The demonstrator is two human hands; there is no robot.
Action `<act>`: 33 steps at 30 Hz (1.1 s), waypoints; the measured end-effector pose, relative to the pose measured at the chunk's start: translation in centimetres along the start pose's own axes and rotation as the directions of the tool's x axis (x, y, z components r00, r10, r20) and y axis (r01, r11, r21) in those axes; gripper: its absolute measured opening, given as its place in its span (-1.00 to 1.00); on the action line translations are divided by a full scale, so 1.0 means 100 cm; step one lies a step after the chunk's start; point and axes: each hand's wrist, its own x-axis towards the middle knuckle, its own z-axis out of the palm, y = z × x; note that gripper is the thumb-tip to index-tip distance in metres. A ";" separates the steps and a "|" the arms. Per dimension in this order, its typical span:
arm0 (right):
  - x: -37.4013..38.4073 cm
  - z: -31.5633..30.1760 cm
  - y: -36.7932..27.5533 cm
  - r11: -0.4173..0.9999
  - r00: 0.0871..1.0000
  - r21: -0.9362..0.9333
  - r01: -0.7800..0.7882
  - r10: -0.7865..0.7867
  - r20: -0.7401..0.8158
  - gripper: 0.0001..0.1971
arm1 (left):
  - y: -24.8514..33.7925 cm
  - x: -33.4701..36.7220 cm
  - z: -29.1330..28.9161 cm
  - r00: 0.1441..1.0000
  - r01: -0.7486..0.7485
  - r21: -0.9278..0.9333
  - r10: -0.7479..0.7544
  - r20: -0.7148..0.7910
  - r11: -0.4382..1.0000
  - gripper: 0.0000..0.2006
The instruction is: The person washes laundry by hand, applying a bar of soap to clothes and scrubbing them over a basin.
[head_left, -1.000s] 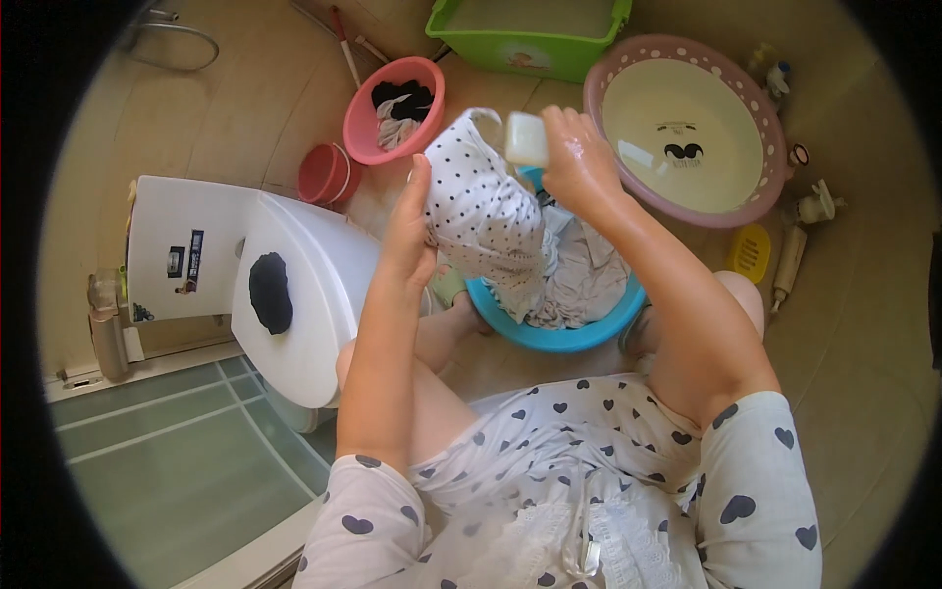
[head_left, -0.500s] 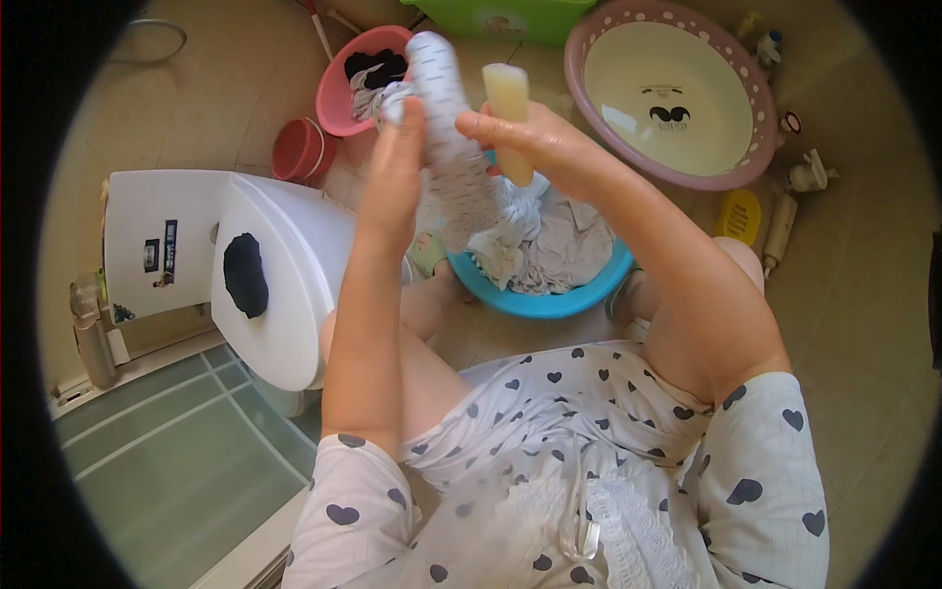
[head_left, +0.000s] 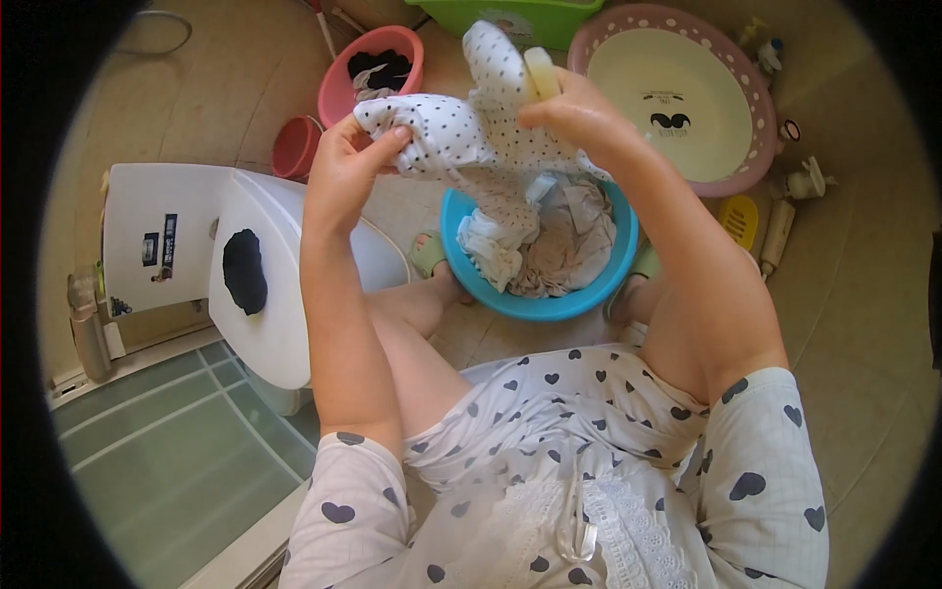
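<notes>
A damp white bra with small black dots hangs stretched between my hands, its cups bulging outward. My left hand is closed on the edge of one cup, thumb on top. A pale yellow bar of soap is gripped in my right hand, close against the other cup. The bra's lower part drops over a blue basin on the floor between my feet. Wet white and beige laundry lies heaped in that basin.
Left stands a white toilet with a black cloth on its lid. Beyond are a red bucket, a pink basin of dark clothes and a green tub. A large dotted basin stands far right, beside a yellow plastic piece.
The bra has turned and spread, so its dots and both cups show. My left hand has moved left and down; my right hand and the soap have shifted slightly right and up.
</notes>
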 end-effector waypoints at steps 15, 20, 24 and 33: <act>-0.026 0.051 -0.013 0.426 0.684 -0.789 0.443 -0.729 -0.009 -0.69 | -0.009 -0.010 0.049 0.996 0.080 -0.515 -0.082 0.020 0.853 -0.70; -0.035 0.054 0.028 0.209 0.709 -0.916 0.342 -0.698 0.105 -0.77 | 0.008 -0.018 0.045 0.995 0.097 -0.856 -0.017 0.103 0.507 -0.68; -0.045 0.024 0.058 0.223 0.938 -0.963 0.150 -0.341 0.067 -0.72 | 0.018 -0.023 0.037 0.987 0.098 -0.927 0.082 0.137 0.362 -0.68; -0.103 -0.155 -0.045 0.878 0.910 -0.347 -0.330 0.198 -0.364 -0.58 | 0.011 -0.016 0.026 0.994 0.097 -0.829 -0.007 0.111 0.551 -0.68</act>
